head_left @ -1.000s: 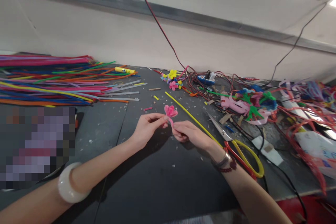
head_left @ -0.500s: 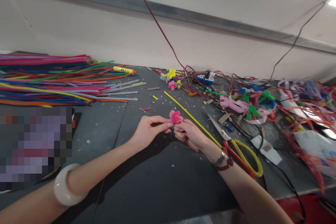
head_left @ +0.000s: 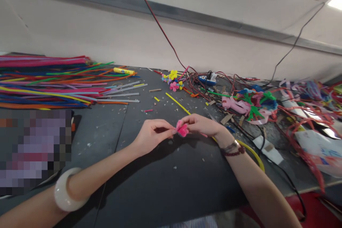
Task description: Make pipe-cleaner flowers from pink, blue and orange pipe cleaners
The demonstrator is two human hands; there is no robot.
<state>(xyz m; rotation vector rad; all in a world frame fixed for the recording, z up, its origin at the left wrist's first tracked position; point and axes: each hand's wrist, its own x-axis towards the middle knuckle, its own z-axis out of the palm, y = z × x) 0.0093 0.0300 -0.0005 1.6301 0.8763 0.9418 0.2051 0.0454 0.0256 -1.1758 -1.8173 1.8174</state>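
Both hands are in close on the pink flower [head_left: 182, 128], held above the middle of the desk [head_left: 160, 188], between its near edge and its back edge. The left hand [head_left: 152, 136] has thumb and forefinger pinched tight on the flower's left side. From the right comes the right hand [head_left: 204, 126], fingers bent in and closed on the petals' other side — just how firmly, I can't tell, as some fingertips are hidden. A bit of pink stem [head_left: 203, 135] pokes out beneath that hand. The danger? Petals this soft could crumple if either pinch bears down, or work loose if the hands twist against each other. And watch that right wrist — it lies across the scissors [head_left: 255, 152] and the yellow stick [head_left: 178, 103], so a careless sweep could knock either toward the near edge.
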